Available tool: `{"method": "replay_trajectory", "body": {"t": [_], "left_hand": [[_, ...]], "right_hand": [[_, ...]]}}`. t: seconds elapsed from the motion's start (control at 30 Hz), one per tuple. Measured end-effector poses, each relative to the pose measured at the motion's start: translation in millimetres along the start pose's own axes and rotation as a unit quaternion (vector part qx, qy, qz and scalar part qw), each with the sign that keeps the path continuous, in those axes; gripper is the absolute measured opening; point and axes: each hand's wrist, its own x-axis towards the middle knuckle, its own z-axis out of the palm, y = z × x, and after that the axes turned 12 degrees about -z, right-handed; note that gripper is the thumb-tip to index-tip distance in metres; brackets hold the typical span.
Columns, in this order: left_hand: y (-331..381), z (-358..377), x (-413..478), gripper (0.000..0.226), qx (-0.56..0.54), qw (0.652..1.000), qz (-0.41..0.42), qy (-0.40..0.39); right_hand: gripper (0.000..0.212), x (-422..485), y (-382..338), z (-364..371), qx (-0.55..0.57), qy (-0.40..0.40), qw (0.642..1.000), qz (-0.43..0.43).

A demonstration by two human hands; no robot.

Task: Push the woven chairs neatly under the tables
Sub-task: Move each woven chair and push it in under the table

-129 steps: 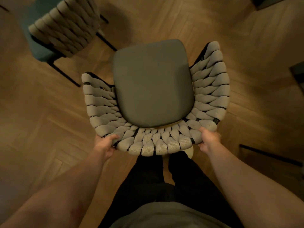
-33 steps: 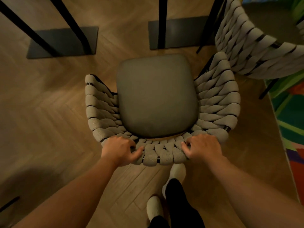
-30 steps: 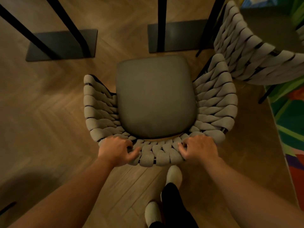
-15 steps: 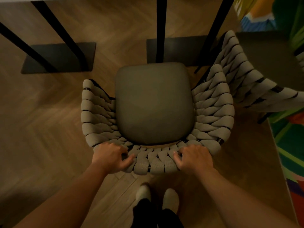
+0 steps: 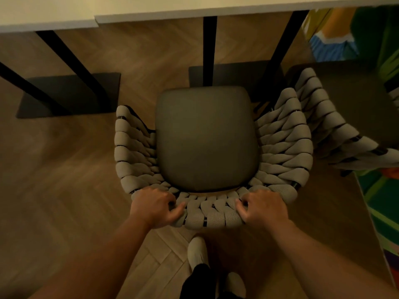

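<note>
A woven chair (image 5: pixel 280 147) with a dark grey seat cushion (image 5: pixel 206 139) stands right in front of me, its open front facing two white tables (image 5: pixel 194 11) along the top of the view. My left hand (image 5: pixel 154 207) grips the left part of the woven backrest's top rim. My right hand (image 5: pixel 262 207) grips the same rim on the right. The cushion's front edge sits just short of the right table's black leg (image 5: pixel 209 50) and its base plate (image 5: pixel 233 76).
A second woven chair (image 5: pixel 336 126) stands close against the first chair's right arm. The left table's black legs (image 5: pixel 71 65) and base plate (image 5: pixel 67 96) lie to the left. A colourful rug (image 5: pixel 382 208) covers the floor on the right. My feet (image 5: pixel 197 253) are behind the chair.
I turned with the chair from open floor to face the tables. Over the last second the chair has come closer to the tables, whose white tops have come into view. Both hands keep their grip.
</note>
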Motion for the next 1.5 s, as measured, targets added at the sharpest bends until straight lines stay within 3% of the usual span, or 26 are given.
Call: {"method": "replay_trajectory", "body": {"t": [0.6,0.87,1.17,1.5], "left_hand": [[-37,-13,92,0.061,0.010,1.000,0.007,0.015],[-36,-14,99,0.052,-0.001,1.000,-0.003,-0.002],[-15,-7,93,0.056,-0.014,0.997,-0.057,-0.040],[-17,-2,102,0.067,-0.016,0.998,-0.061,-0.016]], "right_hand": [[0.073,89,19,-36,-0.007,0.018,1.000,-0.010],[0.063,94,21,-46,0.001,-0.005,1.000,-0.024],[0.058,93,21,-47,0.016,-0.001,0.999,-0.030],[0.063,103,27,-51,0.011,-0.013,0.999,-0.046]]}}
